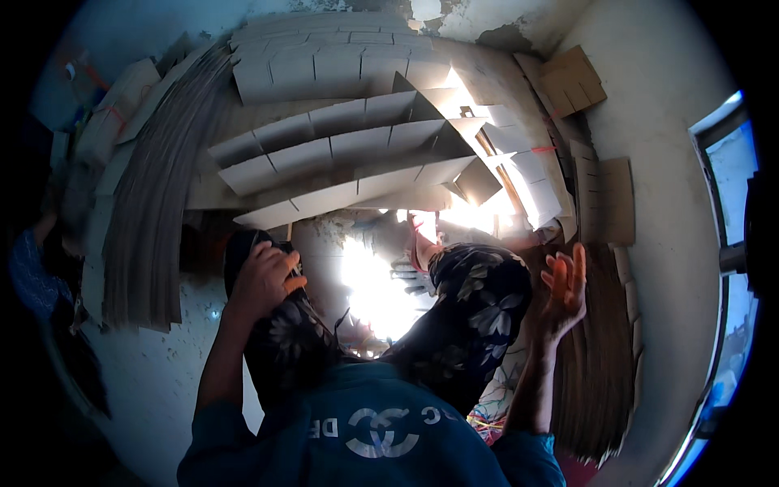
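Teal shirt (324,406) fills 6 o'clock; slotted cardboard strips (349,146) at 11 look interlocked toward 1, unjoined elsewhere, right hand (565,288) open, left hand (268,280) curled, contents unclear.

Single view, fisheye, worn on the head. Looks steeply down and forward; shirt (324,438) nearest the lens, along the lower edge, trousers (479,316) just beyond. Forearms (223,349) come in from below; left hand (264,280) and right hand (565,288) both in frame, mid-range. Card strips (357,146) farther out, upper middle. Wide reach: wall (657,122) and window (734,162) toward right rim, straight edges bowed, corners black.
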Motion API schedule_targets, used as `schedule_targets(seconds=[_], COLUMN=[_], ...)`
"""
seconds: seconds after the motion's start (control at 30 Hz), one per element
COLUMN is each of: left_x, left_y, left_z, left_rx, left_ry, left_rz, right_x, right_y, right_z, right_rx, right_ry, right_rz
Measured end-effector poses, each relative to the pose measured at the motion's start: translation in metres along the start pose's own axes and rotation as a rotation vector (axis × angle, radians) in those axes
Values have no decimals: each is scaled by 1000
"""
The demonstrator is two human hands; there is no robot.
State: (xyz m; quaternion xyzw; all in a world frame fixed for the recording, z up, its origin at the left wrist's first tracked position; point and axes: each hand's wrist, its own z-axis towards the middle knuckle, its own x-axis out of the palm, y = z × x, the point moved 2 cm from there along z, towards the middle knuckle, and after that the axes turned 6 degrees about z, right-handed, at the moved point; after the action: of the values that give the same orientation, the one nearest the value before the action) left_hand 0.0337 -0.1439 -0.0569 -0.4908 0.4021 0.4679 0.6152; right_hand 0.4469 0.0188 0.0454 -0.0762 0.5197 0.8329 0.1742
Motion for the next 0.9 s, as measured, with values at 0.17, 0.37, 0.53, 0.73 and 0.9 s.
schedule_targets(seconds=[0.17,0.37,0.53,0.73,0.9], left_x=[-2,8,4,-8,-2], left_y=[9,22,12,-44,-45], left_z=[-4,-19,-13,-19,11], left_rx=[-65,-439,-558,-600,-633], left_ry=[-307,-337,-194,3,151], left_rz=[-97,-60,-102,-18,-16], right_x=[-33,-20,27,62,49], right_y=[25,-4,-68,-58,-74], right_z=[-27,-30,-6,14,26], right_rx=[20,108,-51,85,-330], right_ry=[-216,-8,261,522,859], right_rz=[-75,192,-325,-84,-278])
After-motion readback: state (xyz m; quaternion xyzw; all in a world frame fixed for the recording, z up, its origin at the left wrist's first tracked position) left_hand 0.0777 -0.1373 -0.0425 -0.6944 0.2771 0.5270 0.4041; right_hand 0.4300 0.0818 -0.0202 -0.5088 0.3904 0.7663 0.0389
